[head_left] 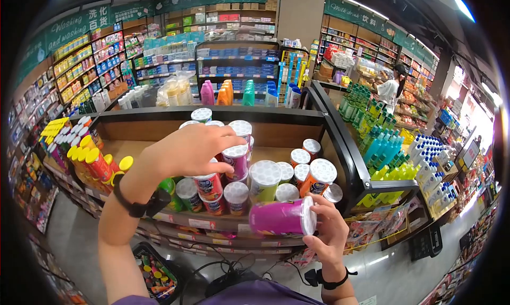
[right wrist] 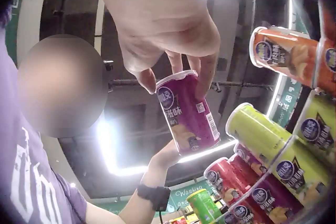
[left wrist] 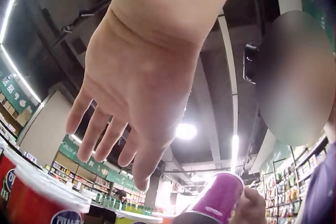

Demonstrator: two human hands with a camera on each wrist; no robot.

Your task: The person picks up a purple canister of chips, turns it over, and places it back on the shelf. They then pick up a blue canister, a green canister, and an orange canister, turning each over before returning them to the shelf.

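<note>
A purple canister of potato chips (head_left: pixel 279 218) lies tilted on its side in the air, in front of the shelf edge. My right hand (head_left: pixel 328 228) grips it around its white-lidded end, thumb on one side and fingers on the other. In the right wrist view the purple canister (right wrist: pixel 186 113) shows its chip picture and barcode. My left hand (head_left: pixel 196 148) hovers palm down over the canisters in the bin, and the left wrist view shows its fingers loosely extended with nothing in them. Near its fingertips stand a magenta canister (head_left: pixel 235 160) and a red canister (head_left: pixel 208 187).
Stacked green (head_left: pixel 264 181) and orange canisters (head_left: pixel 319 178) stand at the bin's right, beside its black frame (head_left: pixel 340 145). Yellow-lidded red canisters (head_left: pixel 99 164) fill the left side. Green bottles (head_left: pixel 366 111) stand on the right. A black basket (head_left: pixel 146 249) sits on the floor below.
</note>
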